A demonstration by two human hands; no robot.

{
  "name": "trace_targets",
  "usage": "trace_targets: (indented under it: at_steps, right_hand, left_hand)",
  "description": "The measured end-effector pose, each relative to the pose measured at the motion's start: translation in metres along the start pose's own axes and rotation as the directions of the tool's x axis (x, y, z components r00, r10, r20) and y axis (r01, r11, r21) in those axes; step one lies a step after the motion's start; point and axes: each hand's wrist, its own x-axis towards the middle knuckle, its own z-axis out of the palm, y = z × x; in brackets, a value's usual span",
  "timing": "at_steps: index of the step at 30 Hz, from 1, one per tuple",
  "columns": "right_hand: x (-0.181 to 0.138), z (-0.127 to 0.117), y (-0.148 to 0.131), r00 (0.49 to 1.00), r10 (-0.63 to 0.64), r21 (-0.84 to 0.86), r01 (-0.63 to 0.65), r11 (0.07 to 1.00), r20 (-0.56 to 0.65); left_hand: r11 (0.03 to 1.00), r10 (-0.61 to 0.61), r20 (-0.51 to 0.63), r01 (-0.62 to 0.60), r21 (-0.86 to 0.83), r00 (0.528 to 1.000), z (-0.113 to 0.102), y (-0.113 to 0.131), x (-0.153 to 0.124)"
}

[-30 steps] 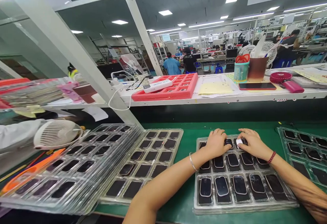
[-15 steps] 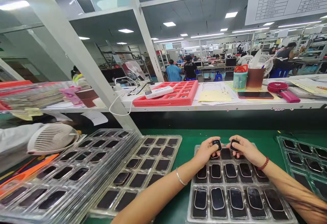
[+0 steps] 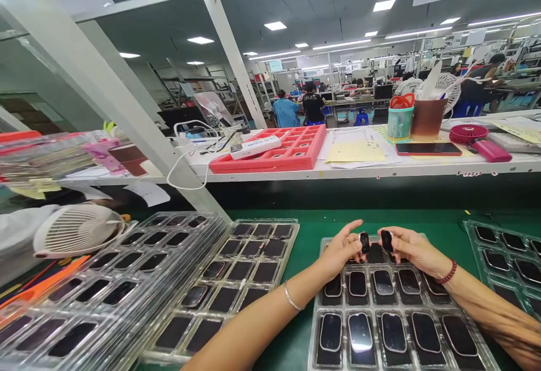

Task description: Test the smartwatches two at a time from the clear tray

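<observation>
My left hand (image 3: 347, 247) pinches a smartwatch body (image 3: 364, 242) with a dark screen, its face turned partly sideways. Close beside it, my right hand (image 3: 406, 245) grips another strapless smartwatch body (image 3: 386, 241), also tilted. A small gap separates the two. Both hands are over the far row of a clear plastic tray (image 3: 310, 334), whose pockets hold rows of similar watch bodies, such as the smartwatch (image 3: 360, 328) in the near row that reflects a bright light. Part of the far row is hidden by my hands.
Stacked trays of watches (image 3: 127, 261) rise on the left, with another tray (image 3: 291, 247) alongside. A further tray (image 3: 505, 272) lies at right. A white fan (image 3: 78, 230) lies far left. The shelf (image 3: 359, 172) ahead carries a red foam tray (image 3: 310, 154), papers and a phone (image 3: 429, 149).
Both watch bodies have been turned, so their screens now appear narrower. My left index finger has lifted and stretched out. The camera view has shifted slightly.
</observation>
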Motion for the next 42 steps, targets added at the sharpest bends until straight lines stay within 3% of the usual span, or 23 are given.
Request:
trace_targets:
  at_steps: [5, 9, 13, 20, 30, 42]
  right_hand:
    - [0.000, 0.001, 0.005, 1.000, -0.016, -0.154, 0.018, 0.988, 0.013]
    - [0.003, 0.002, 0.008, 0.998, -0.023, -0.111, 0.017, 0.994, -0.056]
    - [0.004, 0.005, 0.008, 0.992, -0.081, -0.161, 0.064, 0.985, -0.101]
    - [0.002, 0.008, 0.006, 0.993, -0.114, -0.268, 0.103, 0.958, -0.025]
    - [-0.001, 0.004, 0.002, 0.996, -0.085, -0.307, 0.091, 0.947, 0.033]
    - [-0.003, 0.008, -0.001, 0.996, -0.072, -0.289, 0.083, 0.954, 0.048]
  left_hand:
    - [1.000, -0.021, 0.002, 0.021, 0.023, 1.000, 0.004, 0.001, 0.000]
    - [0.996, -0.084, -0.036, 0.085, 0.032, 0.996, 0.010, 0.006, 0.004]
    - [0.978, -0.114, -0.078, 0.126, 0.167, 0.990, 0.017, 0.005, 0.009]
    - [0.958, 0.012, -0.067, 0.008, 0.286, 0.998, 0.026, 0.003, 0.001]
    - [0.922, 0.010, -0.096, 0.028, 0.385, 0.995, 0.024, 0.005, -0.001]
    - [0.956, 0.062, -0.070, -0.039, 0.290, 0.996, 0.023, 0.002, -0.001]
